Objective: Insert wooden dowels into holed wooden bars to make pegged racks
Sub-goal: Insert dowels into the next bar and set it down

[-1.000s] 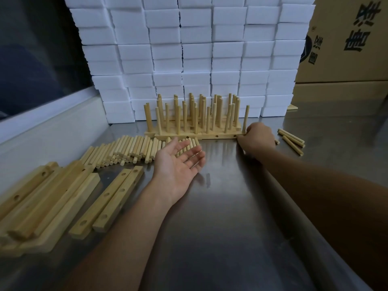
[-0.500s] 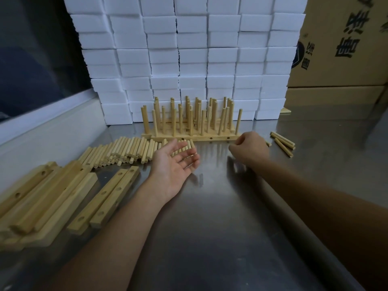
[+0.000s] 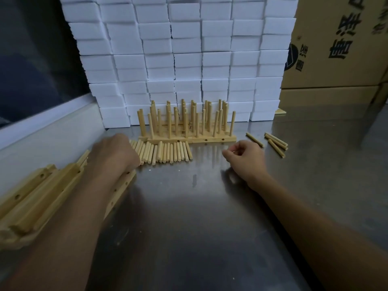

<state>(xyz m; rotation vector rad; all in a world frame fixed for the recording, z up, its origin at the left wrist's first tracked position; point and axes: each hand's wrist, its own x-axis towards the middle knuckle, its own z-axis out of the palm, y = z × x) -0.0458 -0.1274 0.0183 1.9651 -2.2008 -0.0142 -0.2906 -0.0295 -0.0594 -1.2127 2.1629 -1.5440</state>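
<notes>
Several finished pegged racks (image 3: 212, 140) stand in a cluster at the back of the steel table (image 3: 189, 227), dowels upright. In front of them lies a row of loose dowels (image 3: 168, 152). A heap of holed wooden bars (image 3: 37, 196) lies at the left, with two separate bars (image 3: 122, 184) beside it. My left hand (image 3: 114, 152) is palm down and blurred over the left end of the dowel row and the far ends of those two bars; its fingers are hidden. My right hand (image 3: 243, 156) hovers loosely curled in front of the racks' right end, with nothing visible in it.
A few more dowels (image 3: 275, 143) lie to the right of my right hand. A wall of white foam blocks (image 3: 189, 59) rises behind the racks, with cardboard boxes (image 3: 336, 49) at the back right. A low white ledge (image 3: 42, 131) borders the table's left side.
My left hand has turned from palm up to palm down and moved left over the dowels and bars. My right hand has drawn back from the rack's right end toward me.
</notes>
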